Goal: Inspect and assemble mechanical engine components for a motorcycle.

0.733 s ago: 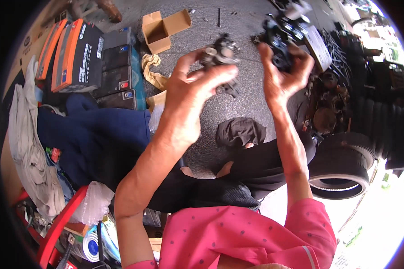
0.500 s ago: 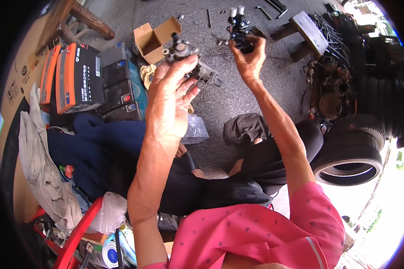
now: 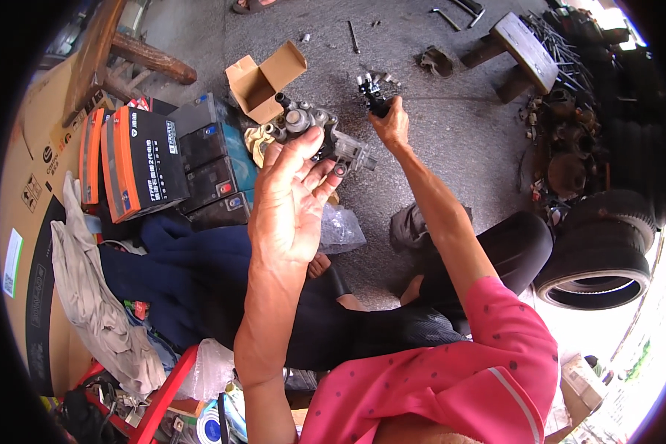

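My left hand (image 3: 292, 200) is closed around a grey cast-metal, carburetor-like part (image 3: 298, 121), thumb on top and fingers beneath. Several stubs and round fittings stick out from the part, and a clear-looking piece is at its right end. Farther right, my right hand (image 3: 392, 122) grips a smaller black part (image 3: 371, 90) with white tips, held out over the floor. My fingers hide its near end. Behind the grey part stands an open cardboard box (image 3: 263, 85).
Black and orange cartons (image 3: 144, 163) and dark batteries (image 3: 213, 159) stand at left. Tools such as a thin rod (image 3: 354, 37) and a brown metal piece (image 3: 436, 62) lie on the floor. At right are a wooden stool (image 3: 524, 52) and stacked tyres (image 3: 596, 285). A sandalled foot (image 3: 253, 6) shows at the top.
My right hand has come lower and nearer with the black part, uncovering the brown piece on the floor. My left hand still holds the grey part. The whole view has shifted slightly.
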Tool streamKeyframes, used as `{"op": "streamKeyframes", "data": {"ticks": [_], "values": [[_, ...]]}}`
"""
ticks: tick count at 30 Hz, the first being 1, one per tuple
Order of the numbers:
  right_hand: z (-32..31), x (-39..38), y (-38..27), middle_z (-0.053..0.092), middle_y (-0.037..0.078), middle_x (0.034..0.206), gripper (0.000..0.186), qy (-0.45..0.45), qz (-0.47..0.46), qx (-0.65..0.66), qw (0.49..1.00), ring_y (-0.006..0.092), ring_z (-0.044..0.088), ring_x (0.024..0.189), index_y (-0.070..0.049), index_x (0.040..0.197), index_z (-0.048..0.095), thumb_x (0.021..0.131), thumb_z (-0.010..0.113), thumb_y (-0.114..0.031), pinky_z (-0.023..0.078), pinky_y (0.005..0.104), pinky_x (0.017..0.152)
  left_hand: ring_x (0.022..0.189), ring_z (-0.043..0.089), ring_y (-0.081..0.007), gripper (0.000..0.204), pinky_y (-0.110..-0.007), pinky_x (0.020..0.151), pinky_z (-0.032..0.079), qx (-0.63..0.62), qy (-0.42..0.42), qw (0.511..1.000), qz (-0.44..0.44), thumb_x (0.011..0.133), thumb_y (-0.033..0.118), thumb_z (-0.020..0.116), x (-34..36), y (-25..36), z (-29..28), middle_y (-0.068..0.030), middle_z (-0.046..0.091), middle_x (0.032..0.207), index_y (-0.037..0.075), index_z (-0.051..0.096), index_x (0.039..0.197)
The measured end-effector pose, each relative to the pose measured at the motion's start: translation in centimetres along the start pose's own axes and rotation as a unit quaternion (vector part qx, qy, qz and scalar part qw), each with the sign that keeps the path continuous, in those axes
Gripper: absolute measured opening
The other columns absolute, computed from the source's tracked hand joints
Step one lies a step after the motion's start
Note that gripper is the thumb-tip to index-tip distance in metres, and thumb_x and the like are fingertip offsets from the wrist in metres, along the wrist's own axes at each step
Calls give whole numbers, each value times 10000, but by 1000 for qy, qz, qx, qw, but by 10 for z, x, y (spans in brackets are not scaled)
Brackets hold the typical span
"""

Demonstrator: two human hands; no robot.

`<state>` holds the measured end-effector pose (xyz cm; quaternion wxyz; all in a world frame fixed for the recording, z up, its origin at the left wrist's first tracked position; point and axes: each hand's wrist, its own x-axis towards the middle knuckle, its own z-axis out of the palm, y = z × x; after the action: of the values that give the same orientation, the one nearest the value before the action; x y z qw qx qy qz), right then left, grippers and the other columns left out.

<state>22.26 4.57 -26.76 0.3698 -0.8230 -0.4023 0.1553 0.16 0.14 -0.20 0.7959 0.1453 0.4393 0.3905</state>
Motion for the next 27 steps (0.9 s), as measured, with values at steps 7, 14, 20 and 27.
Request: {"op": "streamKeyframes", "data": {"ticks": [7, 14, 20, 27], "values": [[6, 14, 5, 621, 248, 832, 437, -32, -11, -36, 999, 415, 614, 807, -6, 933, 452, 664, 730, -211, 482, 455, 700, 911, 512, -200, 242, -342, 799, 465, -44, -16, 999, -14, 795, 211, 684, 5, 4, -2, -76, 533, 987, 86, 566, 966], [7, 23, -4, 628, 246, 858, 501, -61, -11, -104, 993, 417, 614, 828, -13, 951, 451, 655, 746, -290, 484, 468, 718, 932, 507, -230, 274, -378, 835, 440, -55, -35, 998, -17, 795, 221, 675, 3, 9, -2, -119, 507, 1012, 95, 530, 990], [0, 27, 4, 632, 242, 873, 561, -83, -17, -134, 987, 410, 617, 835, -27, 1002, 427, 671, 753, -341, 488, 477, 720, 990, 460, -257, 318, -402, 856, 414, -59, -58, 996, -19, 787, 254, 683, 3, 10, 4, -170, 456, 1070, 121, 512, 1020], [-2, 20, 1, 623, 228, 933, 545, -78, -23, -123, 989, 406, 606, 881, -28, 1008, 423, 689, 742, -333, 480, 476, 749, 878, 528, -228, 227, -385, 797, 441, -129, -53, 989, -45, 789, 240, 655, -2, 13, 7, -88, 547, 959, 98, 572, 945]]}}
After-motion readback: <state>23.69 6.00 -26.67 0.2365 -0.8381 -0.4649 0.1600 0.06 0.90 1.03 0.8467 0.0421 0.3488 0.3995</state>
